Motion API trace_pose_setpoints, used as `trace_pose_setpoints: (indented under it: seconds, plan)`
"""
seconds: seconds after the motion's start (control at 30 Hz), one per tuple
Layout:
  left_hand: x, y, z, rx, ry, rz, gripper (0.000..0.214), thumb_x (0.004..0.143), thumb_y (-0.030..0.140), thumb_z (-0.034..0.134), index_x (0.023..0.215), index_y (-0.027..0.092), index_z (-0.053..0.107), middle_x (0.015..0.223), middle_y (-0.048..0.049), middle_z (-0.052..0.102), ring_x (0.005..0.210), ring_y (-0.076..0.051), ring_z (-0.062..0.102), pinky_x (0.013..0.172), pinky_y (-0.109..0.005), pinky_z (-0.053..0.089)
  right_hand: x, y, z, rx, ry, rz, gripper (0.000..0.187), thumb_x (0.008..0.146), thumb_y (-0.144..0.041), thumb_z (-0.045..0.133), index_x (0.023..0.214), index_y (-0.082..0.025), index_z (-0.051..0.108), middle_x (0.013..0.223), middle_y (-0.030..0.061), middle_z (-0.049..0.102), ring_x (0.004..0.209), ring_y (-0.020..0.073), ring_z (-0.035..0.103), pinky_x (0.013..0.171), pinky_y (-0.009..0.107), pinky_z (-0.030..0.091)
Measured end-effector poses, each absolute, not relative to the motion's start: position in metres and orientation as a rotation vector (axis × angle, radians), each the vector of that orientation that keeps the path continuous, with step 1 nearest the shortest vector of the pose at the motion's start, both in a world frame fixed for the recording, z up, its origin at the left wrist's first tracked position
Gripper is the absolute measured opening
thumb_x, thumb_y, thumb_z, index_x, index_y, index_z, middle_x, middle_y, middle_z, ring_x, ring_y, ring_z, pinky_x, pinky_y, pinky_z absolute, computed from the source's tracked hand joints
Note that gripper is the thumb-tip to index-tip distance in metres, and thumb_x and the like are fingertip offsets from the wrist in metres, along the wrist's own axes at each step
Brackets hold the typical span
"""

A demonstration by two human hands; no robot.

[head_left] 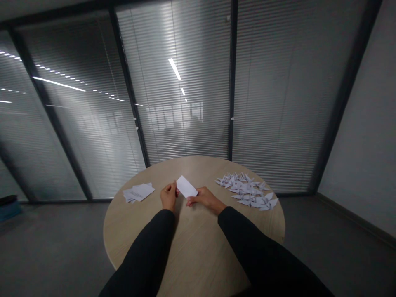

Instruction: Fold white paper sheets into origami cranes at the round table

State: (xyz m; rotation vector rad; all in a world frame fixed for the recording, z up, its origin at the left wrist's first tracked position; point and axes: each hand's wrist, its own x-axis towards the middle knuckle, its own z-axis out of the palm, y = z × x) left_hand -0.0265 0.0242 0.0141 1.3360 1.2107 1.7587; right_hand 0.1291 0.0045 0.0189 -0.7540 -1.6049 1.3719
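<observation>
White paper [186,186], edge partly behind right hand [207,199]

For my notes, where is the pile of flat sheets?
In the head view, the pile lies on the round table, left of the left hand, apart from it.

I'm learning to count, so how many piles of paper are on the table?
2. Flat sheets lie left of the left hand; folded paper shapes lie right of the right hand. The dark sleeves hide part of the table.
</observation>
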Motion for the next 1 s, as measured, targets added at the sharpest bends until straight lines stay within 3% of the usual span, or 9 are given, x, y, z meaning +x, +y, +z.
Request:
trace_pose_setpoints:
  seconds: [0.13, 0.47, 0.7, 1.0]
  plan:
    - [-0.028, 0.026, 0.013, 1.445, 1.292, 1.782, 0.042, 0.077, 0.047, 0.048, 0.046, 0.017, 0.045, 0.042, 0.0036, 0.042, 0.042, -0.008, 0.039, 0.045, -0.021, 0.03, 0.13, 0.003, 0.02, -0.758, -1.616, 1.383, 0.033, 0.054, -0.037, 0.075, 0.068, -0.007, 0.07, 0.065, 0.008, 0.069, 0.058, 0.0152, 0.061, 0.064, 0.028, 0.048]
    - [-0.028, 0.028, 0.01, 1.634, 1.357, 1.786, 0.041, 0.08, 0.046, 0.047, 0.053, 0.016, 0.053, 0.049, 0.0015, 0.049, 0.05, -0.011, 0.046, 0.053, -0.022, 0.036, 0.131, 0.01, 0.013, -0.766, -1.594, 1.394, 0.034, 0.055, -0.036, 0.076, 0.07, -0.006, 0.069, 0.067, 0.0092, 0.068, 0.057, 0.0147, 0.061, 0.063, 0.029, 0.048]
    - [-0.032, 0.036, 0.005, 1.521, 1.227, 1.839, 0.03, 0.076, 0.042, 0.053, 0.08, 0.014, 0.063, 0.074, -0.0045, 0.063, 0.06, -0.014, 0.057, 0.059, -0.025, 0.046, 0.131, 0.01, 0.012, -0.787, -1.59, 1.398, 0.035, 0.052, -0.035, 0.077, 0.07, -0.007, 0.069, 0.066, 0.0084, 0.069, 0.059, 0.0154, 0.061, 0.064, 0.029, 0.049]
    - [-0.033, 0.035, 0.005, 1.621, 1.336, 1.844, 0.03, 0.08, 0.041, 0.047, 0.071, 0.015, 0.059, 0.055, 0.0004, 0.055, 0.051, -0.014, 0.054, 0.053, -0.024, 0.043, 0.132, 0.011, 0.01, -0.781, -1.612, 1.392, 0.033, 0.054, -0.034, 0.076, 0.071, -0.007, 0.069, 0.066, 0.0082, 0.068, 0.059, 0.0155, 0.061, 0.064, 0.029, 0.048]
